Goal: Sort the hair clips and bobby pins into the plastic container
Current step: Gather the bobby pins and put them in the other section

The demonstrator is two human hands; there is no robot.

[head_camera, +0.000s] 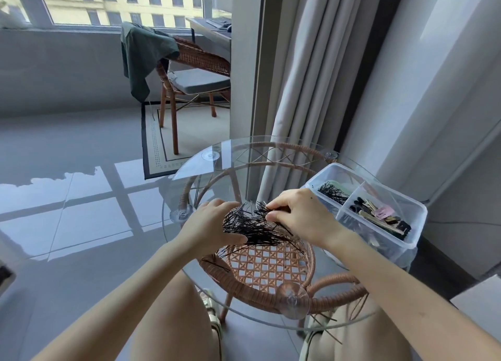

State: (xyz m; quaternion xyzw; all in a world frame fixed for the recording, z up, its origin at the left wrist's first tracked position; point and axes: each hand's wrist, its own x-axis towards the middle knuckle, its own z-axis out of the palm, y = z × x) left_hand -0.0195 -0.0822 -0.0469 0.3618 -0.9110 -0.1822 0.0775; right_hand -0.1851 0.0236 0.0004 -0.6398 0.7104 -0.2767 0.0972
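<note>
A tangled heap of black pins (257,225) lies at the centre of the frame on a round glass table (217,154). Both hands are set against it. The left hand (211,225) is curled round the heap's left side, with the thumb tucked under the near edge and the fingers bent over the far edge, so that the bundle is gripped. The right hand (301,214) is placed on the right side, its fingertips drawn together and pinched on a few pins near the top. The container (418,225) stands at the right of the frame, just beside the right hand and close to the table's rim. Some pins are laid in its upper-left compartment, and clips (379,215) are piled in the compartment to the right of that.

Several risks can be judged from here. The pins are interlocked, so more than intended may be dragged out by a pinch and scattered. On smooth glass, loose pins may slide off the edge; a few strays (217,261) lie apart below the heap. Pins may be dropped among the clips if the carry is hurried. The container may be nudged off the rim by the right forearm.
</note>
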